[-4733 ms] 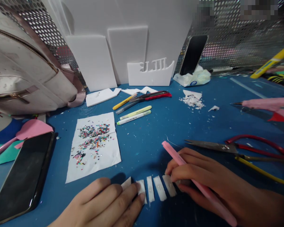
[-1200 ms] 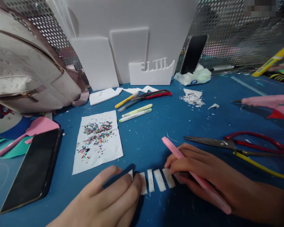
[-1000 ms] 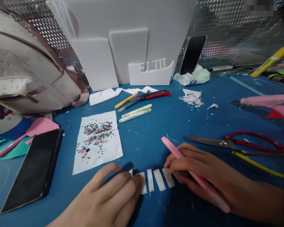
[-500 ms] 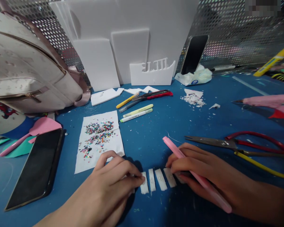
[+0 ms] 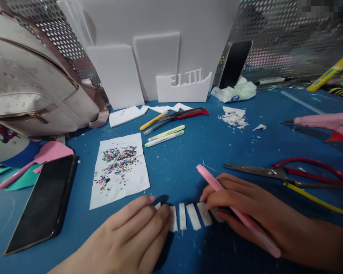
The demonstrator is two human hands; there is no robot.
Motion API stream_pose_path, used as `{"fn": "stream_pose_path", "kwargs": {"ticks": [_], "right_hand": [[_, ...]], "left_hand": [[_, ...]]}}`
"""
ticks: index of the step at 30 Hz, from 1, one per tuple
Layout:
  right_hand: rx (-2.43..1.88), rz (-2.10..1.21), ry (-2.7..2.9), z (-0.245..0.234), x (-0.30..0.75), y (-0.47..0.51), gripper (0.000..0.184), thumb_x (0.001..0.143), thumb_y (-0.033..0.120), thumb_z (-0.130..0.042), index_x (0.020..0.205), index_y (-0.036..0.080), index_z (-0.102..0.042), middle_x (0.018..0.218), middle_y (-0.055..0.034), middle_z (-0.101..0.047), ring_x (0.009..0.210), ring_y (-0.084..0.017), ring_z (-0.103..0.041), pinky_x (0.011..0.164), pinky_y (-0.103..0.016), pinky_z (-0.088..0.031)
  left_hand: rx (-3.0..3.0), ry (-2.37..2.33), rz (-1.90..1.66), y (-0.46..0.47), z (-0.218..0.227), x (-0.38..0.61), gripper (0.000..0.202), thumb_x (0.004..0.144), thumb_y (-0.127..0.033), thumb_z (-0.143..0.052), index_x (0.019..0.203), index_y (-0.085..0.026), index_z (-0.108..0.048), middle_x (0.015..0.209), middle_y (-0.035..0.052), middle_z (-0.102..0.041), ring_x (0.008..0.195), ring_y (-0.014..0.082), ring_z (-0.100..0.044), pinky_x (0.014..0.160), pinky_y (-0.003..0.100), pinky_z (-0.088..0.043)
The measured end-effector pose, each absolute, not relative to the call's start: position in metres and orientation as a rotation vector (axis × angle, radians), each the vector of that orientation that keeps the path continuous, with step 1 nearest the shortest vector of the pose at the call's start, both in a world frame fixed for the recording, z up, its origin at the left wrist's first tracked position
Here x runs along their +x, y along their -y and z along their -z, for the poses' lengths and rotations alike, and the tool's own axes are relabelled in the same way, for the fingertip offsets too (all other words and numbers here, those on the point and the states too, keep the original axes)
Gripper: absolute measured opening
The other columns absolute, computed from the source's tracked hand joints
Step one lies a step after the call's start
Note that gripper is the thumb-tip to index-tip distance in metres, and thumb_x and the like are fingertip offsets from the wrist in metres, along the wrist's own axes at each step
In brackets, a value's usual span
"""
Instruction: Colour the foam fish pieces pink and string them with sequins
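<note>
A pink pen (image 5: 210, 177) lies slanted through my right hand (image 5: 237, 203), which is closed around it. That hand's fingertips rest at the right end of a row of small white strips (image 5: 193, 217). My left hand (image 5: 140, 232) is at the left end of the row, with its fingers bent and pressed together over the strips; its fingertips and anything between them are partly hidden. Small clear specks sit on some of the strips. Behind my left hand lies a white paper (image 5: 131, 182) scattered with colourful glitter bits.
Red-handled scissors (image 5: 274, 173) and a pink glue gun (image 5: 317, 121) lie to the right. Highlighters (image 5: 167, 132) and a red cutter (image 5: 198, 113) lie beyond the paper. A black phone (image 5: 42, 201) is at the left, near a backpack (image 5: 40, 87). White foam boards (image 5: 117, 76) stand behind.
My left hand has shifted slightly, its fingers lowering and covering more of the left end of the strip row. My right hand and the pink pen stay nearly still.
</note>
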State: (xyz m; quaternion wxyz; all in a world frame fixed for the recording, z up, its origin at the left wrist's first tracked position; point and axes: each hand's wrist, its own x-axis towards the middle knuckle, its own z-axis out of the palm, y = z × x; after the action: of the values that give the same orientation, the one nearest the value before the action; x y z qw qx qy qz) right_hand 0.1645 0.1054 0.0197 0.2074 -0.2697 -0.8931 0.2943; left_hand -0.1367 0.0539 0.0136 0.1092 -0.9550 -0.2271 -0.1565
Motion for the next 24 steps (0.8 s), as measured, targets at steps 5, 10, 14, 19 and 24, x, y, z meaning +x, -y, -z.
{"fn": "stream_pose_path", "kwargs": {"ticks": [5, 10, 14, 19, 24], "right_hand": [[-0.742, -0.848, 2.499, -0.021, 0.165, -0.105, 0.035, 0.084, 0.009, -0.047, 0.111, 0.025, -0.061, 0.084, -0.0022, -0.072, 0.079, -0.021, -0.066, 0.071, -0.031, -0.052], [-0.726, -0.831, 2.52, -0.023, 0.164, -0.105, 0.033, 0.086, 0.009, -0.045, 0.111, 0.024, -0.06, 0.075, -0.0009, -0.068, 0.076, -0.02, -0.064, 0.065, -0.03, -0.049], [-0.715, -0.8, 2.479, -0.02, 0.164, -0.105, 0.029, 0.09, 0.01, -0.043, 0.11, 0.023, -0.061, 0.088, -0.0045, -0.07, 0.08, -0.02, -0.064, 0.068, -0.029, -0.05], [-0.713, -0.814, 2.464, -0.018, 0.164, -0.105, 0.029, 0.092, 0.011, -0.042, 0.111, 0.023, -0.06, 0.083, -0.0029, -0.068, 0.08, -0.019, -0.064, 0.072, -0.029, -0.05], [-0.696, -0.779, 2.476, -0.022, 0.162, -0.106, 0.026, 0.094, 0.013, -0.042, 0.109, 0.024, -0.06, 0.084, -0.003, -0.068, 0.079, -0.018, -0.063, 0.066, -0.026, -0.049]], "left_hand": [[-2.797, 0.638, 0.405, -0.051, -0.021, -0.132, 0.035, 0.102, -0.008, -0.036, 0.115, -0.009, -0.069, 0.118, 0.007, -0.073, 0.109, 0.0208, -0.062, 0.124, 0.041, -0.013], [-2.832, 0.737, 0.494, -0.053, -0.018, -0.13, 0.035, 0.103, -0.009, -0.035, 0.114, -0.009, -0.069, 0.112, 0.0065, -0.074, 0.109, 0.0208, -0.059, 0.122, 0.039, -0.015], [-3.115, 1.104, 0.741, -0.062, -0.018, -0.131, 0.034, 0.101, -0.006, -0.037, 0.112, -0.017, -0.067, 0.111, 0.0044, -0.07, 0.102, 0.0175, -0.059, 0.111, 0.038, -0.026], [-3.213, 1.315, 0.82, -0.066, -0.025, -0.133, 0.036, 0.095, -0.002, -0.042, 0.117, -0.019, -0.065, 0.122, 0.0045, -0.065, 0.109, 0.0187, -0.054, 0.105, 0.037, -0.031], [-2.966, 0.934, 0.693, -0.058, -0.021, -0.134, 0.032, 0.105, -0.014, -0.04, 0.125, -0.012, -0.065, 0.115, 0.0073, -0.07, 0.102, 0.0193, -0.057, 0.097, 0.037, -0.033]]}}
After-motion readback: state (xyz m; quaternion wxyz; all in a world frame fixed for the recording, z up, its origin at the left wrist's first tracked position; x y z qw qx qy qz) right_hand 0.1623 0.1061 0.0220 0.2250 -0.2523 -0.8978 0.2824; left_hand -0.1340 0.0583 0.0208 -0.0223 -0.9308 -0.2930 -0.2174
